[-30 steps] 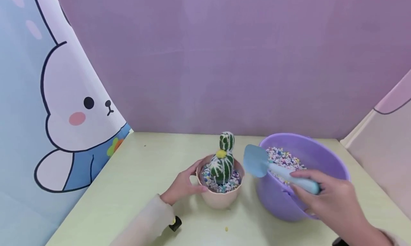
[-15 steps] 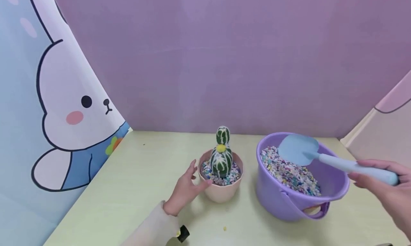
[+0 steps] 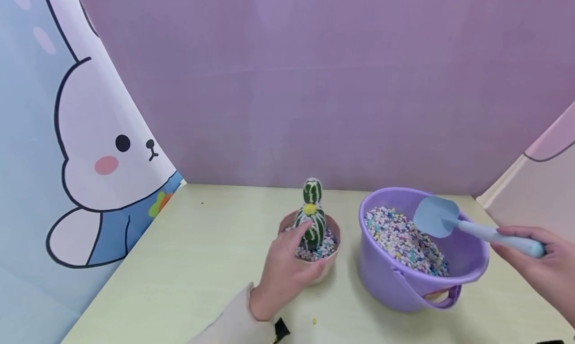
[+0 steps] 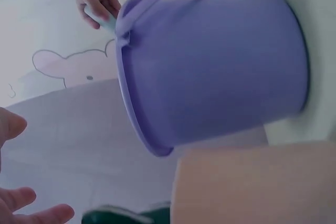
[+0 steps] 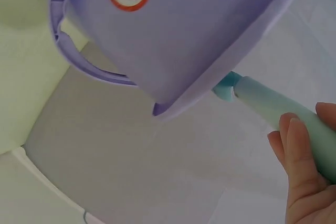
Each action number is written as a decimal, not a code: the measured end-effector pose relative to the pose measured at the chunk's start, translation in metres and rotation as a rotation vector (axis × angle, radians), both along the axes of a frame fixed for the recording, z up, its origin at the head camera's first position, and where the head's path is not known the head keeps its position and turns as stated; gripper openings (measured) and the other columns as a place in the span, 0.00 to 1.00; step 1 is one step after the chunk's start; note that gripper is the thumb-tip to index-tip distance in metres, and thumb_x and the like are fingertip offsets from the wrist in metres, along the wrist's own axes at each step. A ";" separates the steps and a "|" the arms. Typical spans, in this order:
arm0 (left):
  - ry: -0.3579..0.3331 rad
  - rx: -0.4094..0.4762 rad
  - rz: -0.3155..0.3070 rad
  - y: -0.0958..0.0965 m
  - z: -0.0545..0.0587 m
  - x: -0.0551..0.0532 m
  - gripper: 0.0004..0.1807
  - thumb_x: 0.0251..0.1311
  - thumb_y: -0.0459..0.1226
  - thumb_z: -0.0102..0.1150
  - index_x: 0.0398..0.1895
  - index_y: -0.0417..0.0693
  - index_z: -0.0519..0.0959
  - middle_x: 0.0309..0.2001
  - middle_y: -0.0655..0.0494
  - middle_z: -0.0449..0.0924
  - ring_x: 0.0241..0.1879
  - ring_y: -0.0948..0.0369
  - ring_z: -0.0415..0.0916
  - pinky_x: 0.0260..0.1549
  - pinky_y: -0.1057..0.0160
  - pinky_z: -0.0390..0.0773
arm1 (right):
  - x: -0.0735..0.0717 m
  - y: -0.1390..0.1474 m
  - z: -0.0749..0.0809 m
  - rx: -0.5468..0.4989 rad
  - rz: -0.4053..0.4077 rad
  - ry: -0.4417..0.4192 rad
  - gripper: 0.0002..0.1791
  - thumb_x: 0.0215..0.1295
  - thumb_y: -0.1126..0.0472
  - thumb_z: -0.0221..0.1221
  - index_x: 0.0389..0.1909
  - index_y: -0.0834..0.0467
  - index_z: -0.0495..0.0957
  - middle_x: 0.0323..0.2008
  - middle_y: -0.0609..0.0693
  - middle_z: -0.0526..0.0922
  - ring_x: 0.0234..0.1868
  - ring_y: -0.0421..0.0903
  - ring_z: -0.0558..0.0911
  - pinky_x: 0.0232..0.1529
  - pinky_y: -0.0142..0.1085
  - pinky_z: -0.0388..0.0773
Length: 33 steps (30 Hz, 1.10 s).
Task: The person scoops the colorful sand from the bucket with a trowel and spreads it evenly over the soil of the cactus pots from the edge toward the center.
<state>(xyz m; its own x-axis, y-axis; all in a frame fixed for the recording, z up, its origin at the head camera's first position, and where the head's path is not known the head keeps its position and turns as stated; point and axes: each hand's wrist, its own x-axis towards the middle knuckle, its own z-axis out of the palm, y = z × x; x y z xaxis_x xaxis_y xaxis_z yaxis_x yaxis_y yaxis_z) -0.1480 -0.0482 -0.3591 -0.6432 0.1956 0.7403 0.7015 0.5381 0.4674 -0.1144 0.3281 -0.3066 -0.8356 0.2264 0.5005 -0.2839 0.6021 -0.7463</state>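
The left hand [image 3: 285, 274] hovers, thumb and fingers spread, beside the round pink pot [image 3: 332, 265], partly hiding it and its white-streaked green cactus [image 3: 319, 230]. The right hand [image 3: 550, 264] grips the light-blue trowel [image 3: 473, 230], blade over the purple plastic bucket [image 3: 395, 286] of multicoloured pebbles [image 3: 402, 241]. Pot and bucket stand on the pale table [image 3: 202, 249].

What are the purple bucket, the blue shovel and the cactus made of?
Bucket: looks like plastic, smooth and slightly shiny, with a moulded shape.
Shovel: probably plastic too, smooth and pale, though painted metal is possible.
Cactus: maybe a fabric or plastic fake, textured with thread-like white streaks; can't be sure.
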 end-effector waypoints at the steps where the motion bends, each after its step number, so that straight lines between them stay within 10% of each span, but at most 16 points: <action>1: 0.023 -0.003 -0.003 0.004 0.001 0.000 0.36 0.42 0.39 0.72 0.58 0.36 0.73 0.47 0.44 0.82 0.43 0.52 0.77 0.44 0.49 0.76 | -0.001 0.001 -0.001 -0.001 0.003 0.005 0.33 0.54 0.76 0.64 0.30 0.25 0.77 0.23 0.25 0.76 0.18 0.31 0.68 0.16 0.25 0.60; 14: 0.021 -0.051 -0.132 0.044 0.017 0.002 0.35 0.51 0.45 0.68 0.61 0.38 0.71 0.54 0.48 0.79 0.53 0.56 0.75 0.56 0.52 0.71 | -0.007 0.011 -0.009 0.183 -0.059 -0.035 0.36 0.53 0.70 0.66 0.29 0.17 0.69 0.20 0.20 0.70 0.14 0.34 0.62 0.13 0.30 0.57; 23: -0.257 -0.046 -0.179 0.072 0.014 -0.013 0.38 0.56 0.48 0.64 0.69 0.44 0.65 0.64 0.52 0.70 0.62 0.57 0.68 0.60 0.51 0.66 | -0.020 0.009 -0.012 0.436 -0.049 0.035 0.10 0.45 0.69 0.69 0.30 0.65 0.82 0.14 0.26 0.69 0.14 0.31 0.60 0.13 0.29 0.57; 28: -0.479 -0.006 -0.202 0.085 0.005 -0.024 0.40 0.57 0.49 0.64 0.71 0.46 0.61 0.67 0.52 0.65 0.65 0.55 0.62 0.61 0.48 0.64 | -0.028 0.006 -0.015 0.485 0.067 0.194 0.10 0.40 0.74 0.67 0.28 0.66 0.81 0.19 0.18 0.67 0.13 0.27 0.58 0.11 0.26 0.55; 33: -0.547 0.083 -0.250 0.092 -0.005 -0.032 0.42 0.55 0.46 0.65 0.72 0.47 0.59 0.68 0.52 0.63 0.67 0.56 0.60 0.62 0.49 0.63 | -0.038 0.001 -0.023 0.487 0.212 0.378 0.23 0.64 0.47 0.59 0.25 0.65 0.81 0.25 0.20 0.72 0.14 0.22 0.60 0.10 0.22 0.58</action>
